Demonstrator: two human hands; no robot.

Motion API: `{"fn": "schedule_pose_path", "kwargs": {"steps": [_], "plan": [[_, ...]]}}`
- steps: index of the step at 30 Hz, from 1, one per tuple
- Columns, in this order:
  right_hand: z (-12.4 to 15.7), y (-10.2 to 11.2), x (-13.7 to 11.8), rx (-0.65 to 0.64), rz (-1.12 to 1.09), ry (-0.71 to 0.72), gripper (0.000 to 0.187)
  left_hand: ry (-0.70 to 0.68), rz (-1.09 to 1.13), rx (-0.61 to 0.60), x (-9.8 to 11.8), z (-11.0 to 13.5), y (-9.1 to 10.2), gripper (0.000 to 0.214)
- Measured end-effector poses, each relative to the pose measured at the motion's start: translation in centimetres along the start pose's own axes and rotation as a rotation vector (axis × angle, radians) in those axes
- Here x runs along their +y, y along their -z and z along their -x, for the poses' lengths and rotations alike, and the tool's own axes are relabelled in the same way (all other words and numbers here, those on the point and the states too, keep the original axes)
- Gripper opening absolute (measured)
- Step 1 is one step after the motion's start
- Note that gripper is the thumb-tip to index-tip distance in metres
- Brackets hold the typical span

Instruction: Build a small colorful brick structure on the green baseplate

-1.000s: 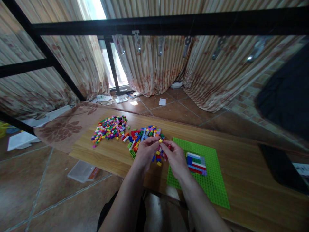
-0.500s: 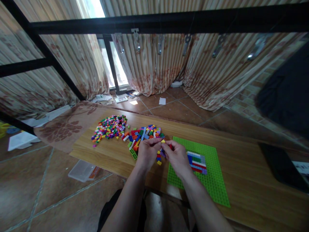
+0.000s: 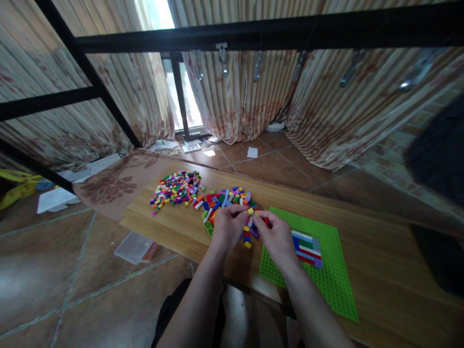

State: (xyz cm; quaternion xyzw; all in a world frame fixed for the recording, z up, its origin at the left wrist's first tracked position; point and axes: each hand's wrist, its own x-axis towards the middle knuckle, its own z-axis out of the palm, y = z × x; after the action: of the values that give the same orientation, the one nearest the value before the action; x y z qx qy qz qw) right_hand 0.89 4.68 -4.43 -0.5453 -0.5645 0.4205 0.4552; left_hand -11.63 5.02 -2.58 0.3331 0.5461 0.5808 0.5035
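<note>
My left hand (image 3: 229, 226) and my right hand (image 3: 274, 234) are close together over the front of a mixed heap of toy bricks (image 3: 217, 200). A small yellow brick (image 3: 250, 211) sits at the pinched fingertips of my left hand. The right thumb and fingers are closed beside it, with a red brick (image 3: 267, 221) showing among them; a bit of yellow at the right fingertips is too small to make out. Just below the hands, a short line of yellow, red and blue bricks (image 3: 247, 237) lies on the wooden table (image 3: 181, 237).
Right of my hands lies a green baseplate (image 3: 326, 285) bearing a flat patch of striped bricks (image 3: 307, 247). A heap of small bricks (image 3: 177, 187) is at the table's left. A dark flat object (image 3: 435, 256) lies at the right end. A clear plastic box (image 3: 133, 247) is on the floor.
The view has swung slightly left, so everything sits further right. The hands have parted a little at the fingertips, and the yellow brick shows more clearly between them.
</note>
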Motion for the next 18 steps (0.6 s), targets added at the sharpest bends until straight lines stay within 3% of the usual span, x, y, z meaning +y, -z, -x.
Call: {"fn": "schedule_pose_path", "kwargs": {"steps": [4,8,14,18], "plan": [[-0.1,-0.2,0.2,0.074,0.237,0.032,0.026,-0.145,-0.315,0.131,-0.2,-0.7,1.1,0.017],[-0.4,-1.0,0.3,0.063,0.432,0.078,0.024,-0.230,-0.581,0.203,-0.1,-0.8,2.0,0.026],[-1.1,-2.2,0.5,0.017,0.501,0.204,0.027,-0.284,-0.634,0.214,0.2,-0.8,2.4,0.028],[-1.2,-2.3,0.3,-0.038,0.489,0.262,0.036,-0.311,-0.711,0.271,0.8,-1.5,3.7,0.025]]}}
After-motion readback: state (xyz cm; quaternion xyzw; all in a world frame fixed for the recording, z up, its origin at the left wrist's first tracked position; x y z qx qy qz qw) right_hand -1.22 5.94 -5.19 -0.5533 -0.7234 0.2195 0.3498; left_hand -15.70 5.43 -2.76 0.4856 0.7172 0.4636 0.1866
